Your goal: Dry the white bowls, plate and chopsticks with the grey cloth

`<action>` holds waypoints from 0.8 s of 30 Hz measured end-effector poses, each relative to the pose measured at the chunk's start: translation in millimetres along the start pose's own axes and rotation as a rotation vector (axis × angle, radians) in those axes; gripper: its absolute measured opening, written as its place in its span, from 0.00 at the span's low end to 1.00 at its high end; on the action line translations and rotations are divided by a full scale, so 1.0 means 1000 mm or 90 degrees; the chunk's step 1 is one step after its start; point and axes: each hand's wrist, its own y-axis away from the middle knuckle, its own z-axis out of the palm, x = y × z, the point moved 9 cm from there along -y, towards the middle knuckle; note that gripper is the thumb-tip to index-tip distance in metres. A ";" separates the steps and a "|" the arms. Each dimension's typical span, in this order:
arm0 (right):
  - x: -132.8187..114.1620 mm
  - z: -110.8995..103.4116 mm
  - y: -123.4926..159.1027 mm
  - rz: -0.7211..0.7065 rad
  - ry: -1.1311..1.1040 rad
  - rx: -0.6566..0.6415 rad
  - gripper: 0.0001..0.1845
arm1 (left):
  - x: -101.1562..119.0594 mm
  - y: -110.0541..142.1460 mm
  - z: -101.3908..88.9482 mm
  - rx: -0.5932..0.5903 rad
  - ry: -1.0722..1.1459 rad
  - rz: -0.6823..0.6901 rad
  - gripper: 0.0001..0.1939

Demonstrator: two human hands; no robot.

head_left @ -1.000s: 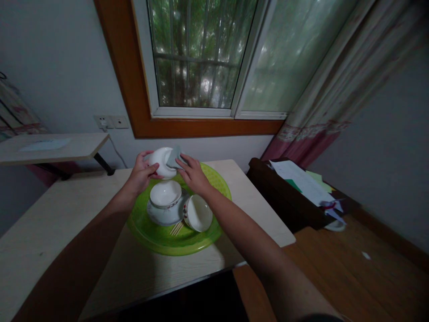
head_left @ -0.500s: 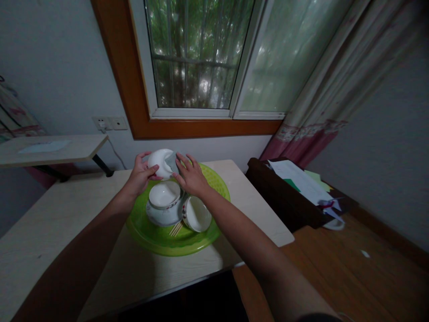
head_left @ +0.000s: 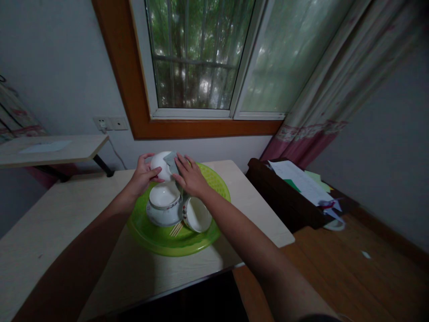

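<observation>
Your left hand (head_left: 142, 175) pinches a tilted white bowl (head_left: 158, 165) between thumb and fingers, and just to its right your right hand (head_left: 191, 176) lays straightened fingers over a grey-green cloth (head_left: 170, 162) against that bowl; whether its thumb grips the cloth cannot be told. Below both hands a second bowl (head_left: 164, 197) sits upright on a pale dish (head_left: 167, 218), and below your right hand a patterned bowl (head_left: 198, 214) tips sideways near some chopsticks (head_left: 176, 229), all in a round green tray (head_left: 167, 250).
</observation>
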 end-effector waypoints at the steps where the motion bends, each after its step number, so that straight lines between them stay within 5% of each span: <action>1: 0.003 0.002 0.000 0.007 -0.004 -0.005 0.34 | 0.001 0.000 -0.002 0.010 -0.001 0.007 0.38; 9: 0.008 0.008 -0.002 -0.012 0.002 -0.007 0.27 | 0.008 -0.001 -0.012 0.080 -0.010 0.038 0.37; 15: 0.010 0.009 -0.003 -0.021 -0.042 -0.012 0.14 | 0.004 -0.001 -0.010 0.062 -0.031 0.028 0.38; 24: 0.018 -0.005 -0.004 0.024 -0.182 0.060 0.10 | 0.003 -0.003 -0.009 0.044 -0.040 0.034 0.40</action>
